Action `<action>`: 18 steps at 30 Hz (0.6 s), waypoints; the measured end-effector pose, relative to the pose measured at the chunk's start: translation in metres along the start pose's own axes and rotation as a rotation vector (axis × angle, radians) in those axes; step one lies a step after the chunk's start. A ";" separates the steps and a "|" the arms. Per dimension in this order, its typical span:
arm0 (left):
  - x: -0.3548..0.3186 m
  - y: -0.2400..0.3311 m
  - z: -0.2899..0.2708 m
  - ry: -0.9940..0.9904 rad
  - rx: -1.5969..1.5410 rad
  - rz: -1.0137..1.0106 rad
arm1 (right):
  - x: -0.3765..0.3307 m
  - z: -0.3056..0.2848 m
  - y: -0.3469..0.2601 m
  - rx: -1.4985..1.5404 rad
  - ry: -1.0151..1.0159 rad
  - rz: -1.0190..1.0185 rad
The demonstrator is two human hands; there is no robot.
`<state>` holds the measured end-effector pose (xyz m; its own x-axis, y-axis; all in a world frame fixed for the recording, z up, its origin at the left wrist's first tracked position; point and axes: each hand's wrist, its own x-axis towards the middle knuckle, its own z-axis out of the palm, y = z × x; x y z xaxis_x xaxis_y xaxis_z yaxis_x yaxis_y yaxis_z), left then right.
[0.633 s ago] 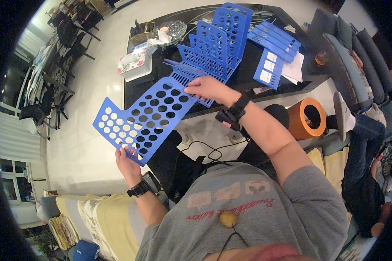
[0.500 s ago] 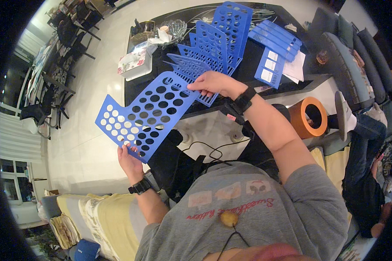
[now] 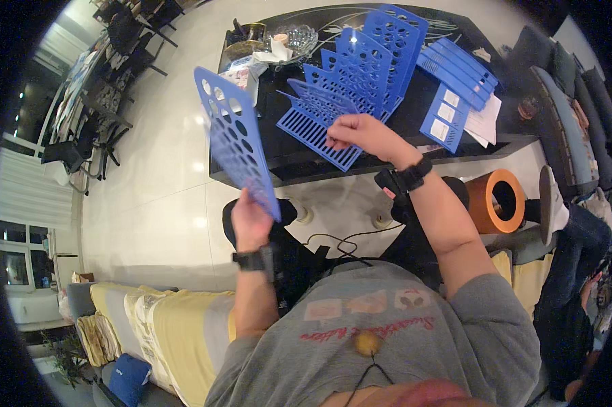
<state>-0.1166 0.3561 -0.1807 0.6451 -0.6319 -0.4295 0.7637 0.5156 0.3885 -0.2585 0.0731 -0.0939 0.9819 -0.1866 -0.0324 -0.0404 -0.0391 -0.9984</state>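
Observation:
My left hand grips the lower end of a blue plastic divider panel with round holes. It is held up nearly edge-on, left of the table, and is partly blurred. Curled closed, my right hand hovers at the front of a blue file rack; nothing shows in its fingers. The rack's slatted base lies on the black table, with several perforated dividers standing fanned out along it toward the back.
On the table's right are blue slatted panels, a blue piece with white labels and white papers. A glass bowl and a tissue box stand at the left. An orange cylinder is beside the table.
My right hand has let go of the divider panel. My left hand has swung it away from the rack and turned it nearly edge-on. The view has shifted slightly.

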 end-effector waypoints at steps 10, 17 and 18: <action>0.061 -0.067 0.103 -0.407 -0.296 -0.285 | -0.070 -0.100 0.037 -0.173 0.205 0.361; 0.062 -0.083 0.134 -0.184 -0.302 -0.197 | -0.055 -0.205 0.147 -0.043 0.885 0.318; 0.063 -0.085 0.135 -0.197 -0.279 -0.182 | -0.052 -0.209 0.159 0.032 0.943 0.261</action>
<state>-0.1441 0.1948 -0.1303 0.5026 -0.8124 -0.2956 0.8597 0.5057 0.0718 -0.3548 -0.1288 -0.2410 0.3911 -0.8945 -0.2164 -0.2169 0.1389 -0.9663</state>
